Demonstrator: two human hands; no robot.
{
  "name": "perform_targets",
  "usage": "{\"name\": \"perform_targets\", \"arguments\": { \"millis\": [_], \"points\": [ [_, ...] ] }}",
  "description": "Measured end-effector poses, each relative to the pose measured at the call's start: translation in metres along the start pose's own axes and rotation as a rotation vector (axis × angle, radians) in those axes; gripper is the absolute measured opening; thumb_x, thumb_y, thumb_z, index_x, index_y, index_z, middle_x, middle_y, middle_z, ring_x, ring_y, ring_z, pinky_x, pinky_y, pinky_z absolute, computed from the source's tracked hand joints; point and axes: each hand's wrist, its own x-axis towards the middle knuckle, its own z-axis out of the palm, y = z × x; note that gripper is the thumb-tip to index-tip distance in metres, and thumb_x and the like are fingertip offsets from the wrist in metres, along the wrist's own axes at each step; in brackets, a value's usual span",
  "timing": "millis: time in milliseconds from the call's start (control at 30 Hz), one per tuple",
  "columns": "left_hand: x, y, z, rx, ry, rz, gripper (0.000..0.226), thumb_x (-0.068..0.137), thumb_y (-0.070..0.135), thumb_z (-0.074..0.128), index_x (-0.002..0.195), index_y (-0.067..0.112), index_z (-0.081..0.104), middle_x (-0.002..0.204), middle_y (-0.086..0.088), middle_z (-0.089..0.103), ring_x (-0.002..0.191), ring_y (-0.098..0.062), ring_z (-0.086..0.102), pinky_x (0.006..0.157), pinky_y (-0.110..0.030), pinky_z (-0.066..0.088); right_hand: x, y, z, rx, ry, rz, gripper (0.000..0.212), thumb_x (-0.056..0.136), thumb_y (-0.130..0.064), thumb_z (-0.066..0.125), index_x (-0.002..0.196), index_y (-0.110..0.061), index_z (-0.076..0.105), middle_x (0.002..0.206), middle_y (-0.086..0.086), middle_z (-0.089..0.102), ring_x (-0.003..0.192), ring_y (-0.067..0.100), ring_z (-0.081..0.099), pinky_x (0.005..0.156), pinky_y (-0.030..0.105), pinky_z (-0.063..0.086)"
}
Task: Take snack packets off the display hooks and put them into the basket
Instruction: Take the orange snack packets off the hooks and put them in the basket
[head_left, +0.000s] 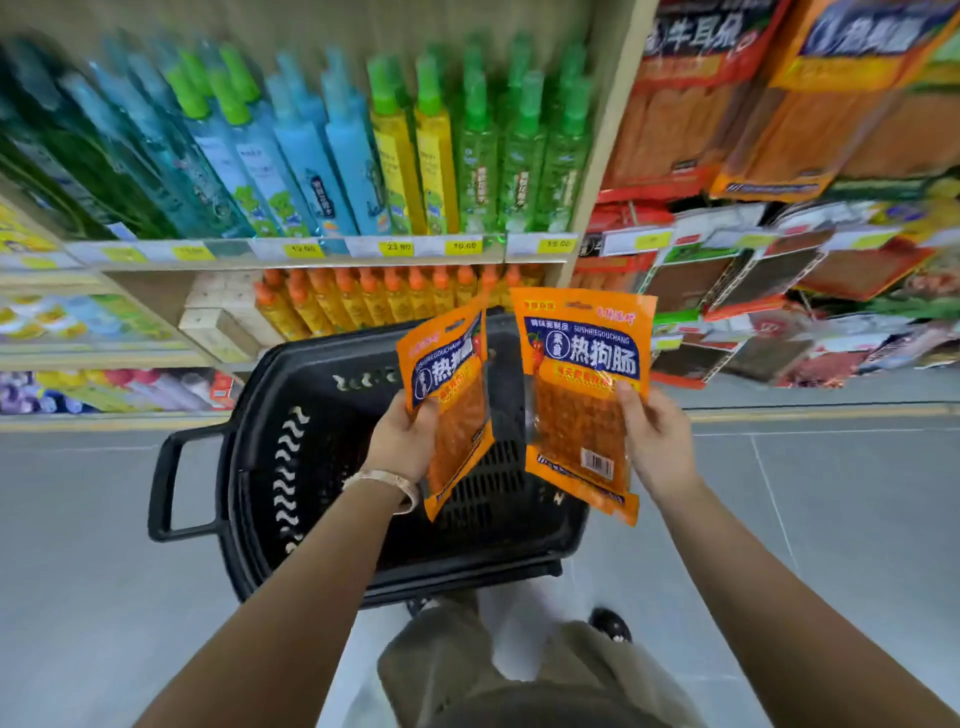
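There is one view only, from a wide-angle camera worn on the person's head. It faces forward and steeply down, close above the black basket (311, 374) standing on the floor (104, 519). The shelves (332, 262) bow across the top edge, and the person's own legs (457, 670) fill the bottom edge.

I hold one orange snack packet (452, 410) upright beside a matching second packet (584, 400), both above the black slotted basket (322, 384).
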Motion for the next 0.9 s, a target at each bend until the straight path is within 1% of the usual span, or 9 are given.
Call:
{"name": "perform_targets", "arguments": {
  "millis": [133, 233, 300, 433, 533, 600, 667, 800, 900],
  "points": [
    [-0.027, 0.061, 0.066, -0.097, -0.112, 0.066, 0.037, 0.097, 0.032, 0.042, 0.134, 0.029, 0.042, 0.11, 0.008, 0.055, 0.1, -0.017, 0.054, 0.095, -0.038, 0.046, 0.012, -0.016, -0.064, 0.008, 0.007, -0.13, 0.023, 0.099, -0.026, 0.045, 0.11, -0.019, 0.065, 0.107, -0.003, 0.067, 0.102, 0.006, 0.06, 0.087, 0.01, 0.044],
    [-0.055, 0.108, 0.124, -0.173, -0.196, 0.119, 0.037, 0.097, 0.023, 0.047, 0.133, 0.016, 0.044, 0.093, 0.008, 0.055, 0.078, -0.005, 0.058, 0.069, -0.012, 0.052, 0.023, -0.032, -0.106, -0.127, -0.046, -0.321, 0.032, 0.1, -0.02, 0.045, 0.128, -0.014, 0.059, 0.126, -0.005, 0.06, 0.117, 0.003, 0.052, 0.102, 0.015, 0.036],
    [-0.075, 0.142, 0.16, -0.27, -0.254, 0.113, 0.024, 0.096, 0.021, 0.05, 0.12, 0.017, 0.051, 0.08, 0.009, 0.055, 0.056, 0.003, 0.058, 0.05, -0.014, 0.05, 0.029, -0.041, -0.131, -0.267, -0.091, -0.486, 0.035, 0.098, -0.016, 0.045, 0.13, -0.012, 0.057, 0.128, -0.008, 0.055, 0.118, -0.003, 0.046, 0.101, 0.005, 0.026],
    [-0.103, 0.192, 0.207, -0.341, -0.336, 0.212, 0.005, 0.091, 0.046, 0.053, 0.092, 0.042, 0.051, 0.078, 0.03, 0.056, 0.063, 0.01, 0.057, 0.057, -0.023, 0.053, 0.037, -0.054, -0.175, -0.404, -0.103, -0.577, 0.04, 0.095, -0.02, 0.045, 0.132, -0.01, 0.054, 0.136, 0.01, 0.053, 0.127, 0.021, 0.049, 0.107, 0.017, 0.024],
    [-0.114, 0.218, 0.221, -0.212, -0.327, 0.406, 0.012, 0.091, 0.039, 0.056, 0.083, 0.045, 0.062, 0.068, 0.032, 0.063, 0.065, 0.01, 0.06, 0.065, -0.027, 0.055, 0.043, -0.066, -0.201, -0.468, -0.138, -0.628, 0.04, 0.096, -0.021, 0.045, 0.135, -0.012, 0.052, 0.142, 0.011, 0.048, 0.129, 0.028, 0.046, 0.107, 0.03, 0.027],
    [-0.114, 0.234, 0.225, -0.174, -0.236, 0.418, 0.016, 0.092, 0.042, 0.054, 0.097, 0.033, 0.066, 0.083, 0.018, 0.066, 0.082, -0.009, 0.062, 0.086, -0.04, 0.053, 0.049, -0.073, -0.211, -0.485, -0.175, -0.645, 0.043, 0.098, -0.026, 0.044, 0.14, -0.018, 0.045, 0.148, 0.008, 0.039, 0.136, 0.025, 0.037, 0.11, 0.029, 0.021],
    [-0.109, 0.249, 0.224, -0.121, -0.133, 0.365, 0.036, 0.093, 0.046, 0.049, 0.112, 0.018, 0.06, 0.094, 0.003, 0.063, 0.091, -0.019, 0.059, 0.089, -0.035, 0.048, 0.057, -0.076, -0.221, -0.5, -0.24, -0.615, 0.046, 0.099, -0.034, 0.045, 0.143, -0.028, 0.038, 0.154, 0.0, 0.029, 0.141, 0.018, 0.026, 0.112, 0.026, 0.013],
    [-0.091, 0.275, 0.21, -0.151, -0.091, 0.514, 0.028, 0.096, 0.035, 0.05, 0.118, 0.02, 0.058, 0.101, 0.008, 0.06, 0.099, -0.014, 0.058, 0.083, -0.021, 0.039, 0.088, -0.085, -0.249, -0.339, -0.084, -0.548, 0.047, 0.093, -0.037, 0.055, 0.137, -0.022, 0.048, 0.146, -0.001, 0.04, 0.136, 0.013, 0.033, 0.112, 0.026, 0.021],
    [-0.072, 0.301, 0.202, -0.124, -0.078, 0.551, 0.017, 0.093, 0.042, 0.052, 0.108, 0.035, 0.052, 0.088, 0.026, 0.056, 0.079, 0.002, 0.058, 0.074, -0.018, 0.038, 0.122, -0.108, -0.268, -0.171, 0.049, -0.459, 0.044, 0.089, -0.041, 0.059, 0.13, -0.028, 0.048, 0.124, -0.014, 0.049, 0.116, -0.002, 0.04, 0.098, 0.012, 0.03]
  ]
}}
